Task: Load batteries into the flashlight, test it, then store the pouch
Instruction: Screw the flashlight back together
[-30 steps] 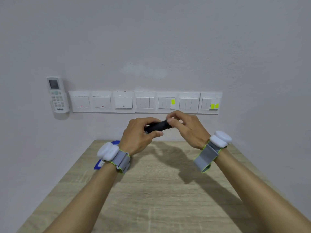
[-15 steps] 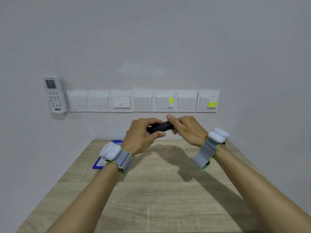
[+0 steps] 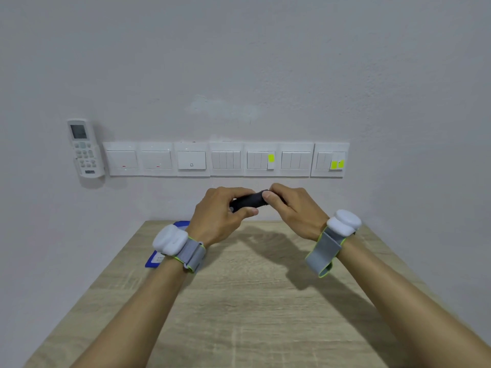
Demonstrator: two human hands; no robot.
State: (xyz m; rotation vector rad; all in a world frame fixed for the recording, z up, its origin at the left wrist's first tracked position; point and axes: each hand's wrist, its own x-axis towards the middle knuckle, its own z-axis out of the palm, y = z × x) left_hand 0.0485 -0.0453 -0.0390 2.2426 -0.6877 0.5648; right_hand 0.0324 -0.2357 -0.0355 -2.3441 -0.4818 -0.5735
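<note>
Black flashlight (image 3: 248, 202), horiz., ends hidden by fingers (image 3: 272, 197)

Matt wood grain, matt black casing

The pale wood-grain tabletop (image 3: 252, 309) looks matt; the black cylindrical flashlight (image 3: 247, 203) looks matt too; at 11 o'clock, glossy white plastic switch plates (image 3: 225, 159).

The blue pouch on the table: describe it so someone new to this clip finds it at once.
Start at the wooden table and go to its far left corner by the wall. The blue pouch lies flat there, partly hidden behind the left hand and its wristband. It is the only blue thing in view.
</note>
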